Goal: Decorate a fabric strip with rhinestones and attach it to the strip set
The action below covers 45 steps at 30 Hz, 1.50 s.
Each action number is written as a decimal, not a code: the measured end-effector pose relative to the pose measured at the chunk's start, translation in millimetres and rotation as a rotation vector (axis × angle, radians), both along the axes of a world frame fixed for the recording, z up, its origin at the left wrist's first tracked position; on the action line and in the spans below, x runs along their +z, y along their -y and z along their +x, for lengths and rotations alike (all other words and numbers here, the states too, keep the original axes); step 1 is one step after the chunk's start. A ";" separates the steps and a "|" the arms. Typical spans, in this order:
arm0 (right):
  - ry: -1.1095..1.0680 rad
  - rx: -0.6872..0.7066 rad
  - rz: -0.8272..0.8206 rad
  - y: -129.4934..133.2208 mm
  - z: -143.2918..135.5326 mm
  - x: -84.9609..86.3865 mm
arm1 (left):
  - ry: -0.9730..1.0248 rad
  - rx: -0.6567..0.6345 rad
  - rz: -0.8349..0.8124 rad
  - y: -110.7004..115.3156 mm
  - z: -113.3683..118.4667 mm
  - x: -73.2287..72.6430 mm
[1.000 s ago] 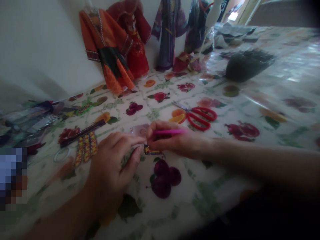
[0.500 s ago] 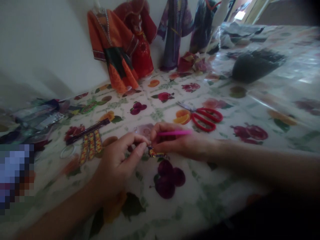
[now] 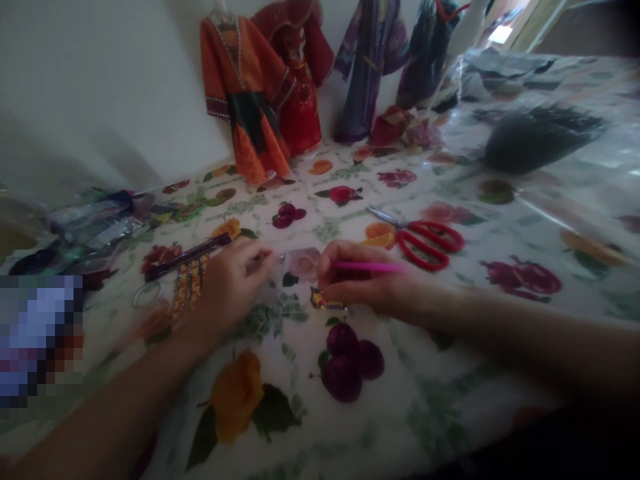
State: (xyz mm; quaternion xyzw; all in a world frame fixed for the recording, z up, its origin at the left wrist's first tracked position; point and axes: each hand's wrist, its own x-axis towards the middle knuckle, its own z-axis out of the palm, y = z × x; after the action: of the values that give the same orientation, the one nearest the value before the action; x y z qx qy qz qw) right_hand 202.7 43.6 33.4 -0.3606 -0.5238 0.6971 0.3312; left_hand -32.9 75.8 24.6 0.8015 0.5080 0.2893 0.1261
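My right hand (image 3: 365,273) is closed around a slim pink stick (image 3: 367,267), like a pen or tool handle. A small piece of yellow and dark patterned trim (image 3: 327,299) shows just under its fingertips; whether they grip it is hard to tell. My left hand (image 3: 227,277) is to the left, fingertips drawn together beside a small clear packet (image 3: 301,264) on the table. A tiny shiny bit lies by those fingertips; what they pinch, if anything, is too small to make out. Partly behind the left hand lie strips of matching patterned trim (image 3: 189,283).
Red-handled scissors (image 3: 430,245) lie beyond my right hand. Doll-sized robes, one orange (image 3: 250,100) and one red (image 3: 300,100), stand by the wall. At left are a dark strip (image 3: 187,257), a white ring (image 3: 147,293) and plastic bags (image 3: 95,220). A dark bundle (image 3: 535,140) sits far right.
My left hand has drawn away leftward from the right hand and the patterned piece, toward the trim strips. The right hand keeps the pink stick. The whole view has shifted slightly.
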 end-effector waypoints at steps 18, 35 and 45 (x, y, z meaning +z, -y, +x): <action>0.223 0.086 0.276 4.5 5.6 6.7 | 0.230 -0.313 -0.518 40.1 19.1 27.2; 0.562 0.271 0.320 7.4 9.2 12.0 | 0.104 -0.272 -0.578 56.0 19.3 14.4; 0.719 0.153 0.657 2.9 13.4 -6.8 | -0.388 -0.212 -0.386 55.0 22.9 12.0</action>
State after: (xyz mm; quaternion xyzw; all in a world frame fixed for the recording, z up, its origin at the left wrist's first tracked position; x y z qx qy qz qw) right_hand 216.1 40.7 26.5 -0.4153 -0.8221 0.3488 0.1734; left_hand -10.0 20.9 36.6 0.8516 0.4817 0.0136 0.2064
